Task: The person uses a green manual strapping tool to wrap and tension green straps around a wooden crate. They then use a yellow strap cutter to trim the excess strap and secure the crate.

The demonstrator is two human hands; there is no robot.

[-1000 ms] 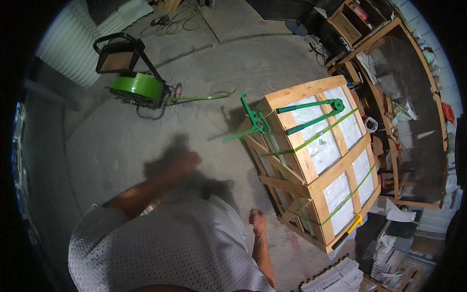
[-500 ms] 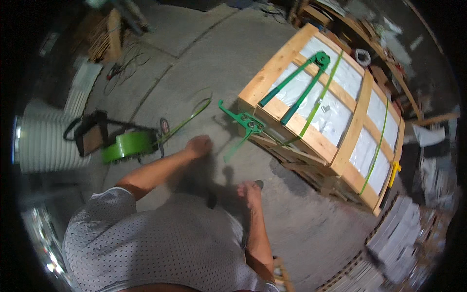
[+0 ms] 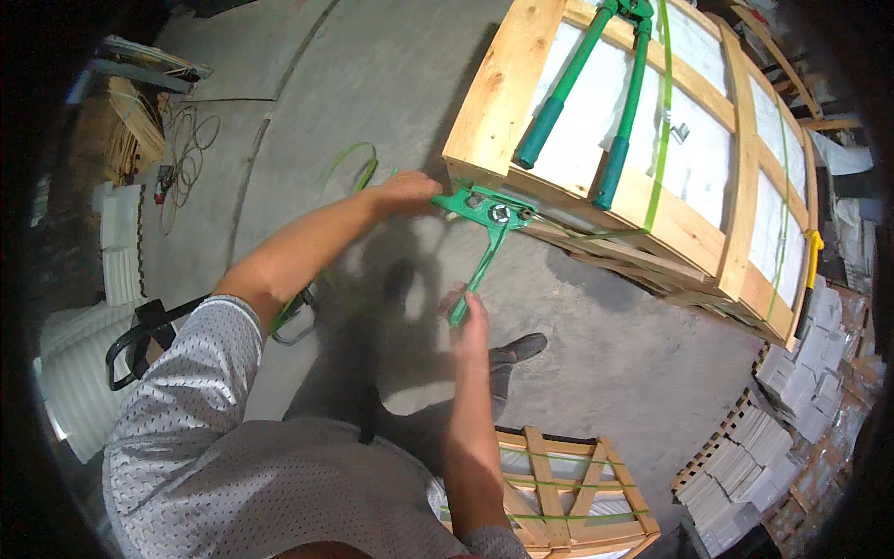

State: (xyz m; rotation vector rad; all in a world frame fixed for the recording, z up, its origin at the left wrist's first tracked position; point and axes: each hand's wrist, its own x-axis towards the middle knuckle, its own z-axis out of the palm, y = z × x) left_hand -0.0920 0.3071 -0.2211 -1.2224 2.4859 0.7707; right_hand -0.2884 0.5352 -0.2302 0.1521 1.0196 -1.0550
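A green strapping tensioner [image 3: 484, 211] hangs against the near left corner of a wooden crate [image 3: 507, 88], with a green strap [image 3: 662, 158] running from it over the crate's top. My left hand [image 3: 410, 190] is closed around the tensioner's left end; the fingers are partly hidden. Lower down, my right hand [image 3: 470, 321] grips the tool's downward lever handle. On the crate lies a long-handled green strap sealer [image 3: 626, 112], its two dark-tipped handles spread toward me. Small metal strap seals [image 3: 681, 133] sit beside the strap.
A smaller strapped crate [image 3: 559, 517] stands behind my right arm. Stacked pale tiles or boxes [image 3: 736, 461] fill the lower right. Loose strap [image 3: 365, 172] arcs over the floor near my left hand, and a coiled cable [image 3: 191, 140] lies farther left. A yellow-handled tool [image 3: 814, 247] leans by the crate's right end.
Both hands were empty and apart from the tensioner; now each has hold of it. I have come closer to the crate, and the tensioner's lever has swung more upright.
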